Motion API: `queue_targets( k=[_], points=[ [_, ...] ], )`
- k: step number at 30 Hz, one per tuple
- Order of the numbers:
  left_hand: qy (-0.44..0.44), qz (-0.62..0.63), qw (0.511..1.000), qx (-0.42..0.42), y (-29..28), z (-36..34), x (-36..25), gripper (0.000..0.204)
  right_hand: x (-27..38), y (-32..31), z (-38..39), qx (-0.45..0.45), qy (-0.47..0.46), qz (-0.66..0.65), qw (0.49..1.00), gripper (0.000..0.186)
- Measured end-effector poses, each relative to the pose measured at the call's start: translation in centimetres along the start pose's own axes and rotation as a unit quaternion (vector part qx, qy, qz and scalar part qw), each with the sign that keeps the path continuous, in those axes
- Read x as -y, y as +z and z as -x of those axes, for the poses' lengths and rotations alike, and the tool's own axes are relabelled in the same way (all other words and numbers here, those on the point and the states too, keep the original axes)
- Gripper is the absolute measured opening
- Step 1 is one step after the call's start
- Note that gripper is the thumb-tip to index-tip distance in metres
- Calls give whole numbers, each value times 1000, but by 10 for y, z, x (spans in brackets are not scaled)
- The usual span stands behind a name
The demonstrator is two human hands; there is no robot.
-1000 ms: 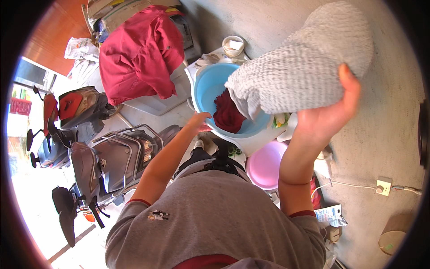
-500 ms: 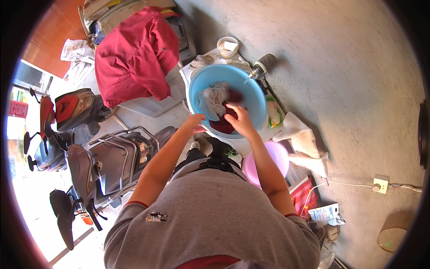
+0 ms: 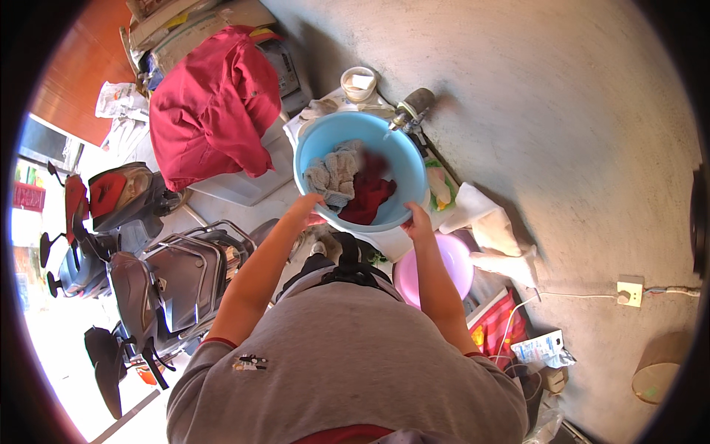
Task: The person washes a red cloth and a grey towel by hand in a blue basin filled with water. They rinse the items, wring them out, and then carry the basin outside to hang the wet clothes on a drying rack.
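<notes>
At the blue basin (image 3: 407,163), left hand (image 3: 308,210) and right hand (image 3: 418,221), fingers clamped on the rim; grey cloth (image 3: 333,176), red cloth (image 3: 370,198) inside.

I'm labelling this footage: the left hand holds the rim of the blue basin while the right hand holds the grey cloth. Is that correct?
Not quite: the right hand isn't holding the grey cloth, which lies inside the blue basin. The head view shows that hand on the basin's rim too, while the left hand holds the rim, as you said.
</notes>
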State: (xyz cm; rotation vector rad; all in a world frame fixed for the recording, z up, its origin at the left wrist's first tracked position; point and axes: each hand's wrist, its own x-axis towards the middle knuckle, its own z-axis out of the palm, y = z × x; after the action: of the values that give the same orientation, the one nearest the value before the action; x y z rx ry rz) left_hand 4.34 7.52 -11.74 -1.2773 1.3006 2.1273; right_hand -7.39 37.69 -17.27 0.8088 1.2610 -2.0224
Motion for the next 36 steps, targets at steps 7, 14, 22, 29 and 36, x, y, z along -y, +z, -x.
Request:
queue_targets(
  k=[7,14,22,29,36],
  points=[
    [-5,41,999,19,-10,10,3,18,-8,12,23,-49,-58,47,996,29],
    [-65,-25,997,27,-9,2,-18,18,-10,9,26,-88,-37,48,994,38],
    [11,-101,993,-61,-8,11,-18,48,-6,7,33,-58,-15,92,994,35],
    [46,-57,990,-117,-1,-39,-83,74,-9,-6,23,-98,-27,70,992,39],
    [170,-16,979,-115,-38,-131,-50,31,18,3,-17,-235,-297,378,845,49]
  ],
)
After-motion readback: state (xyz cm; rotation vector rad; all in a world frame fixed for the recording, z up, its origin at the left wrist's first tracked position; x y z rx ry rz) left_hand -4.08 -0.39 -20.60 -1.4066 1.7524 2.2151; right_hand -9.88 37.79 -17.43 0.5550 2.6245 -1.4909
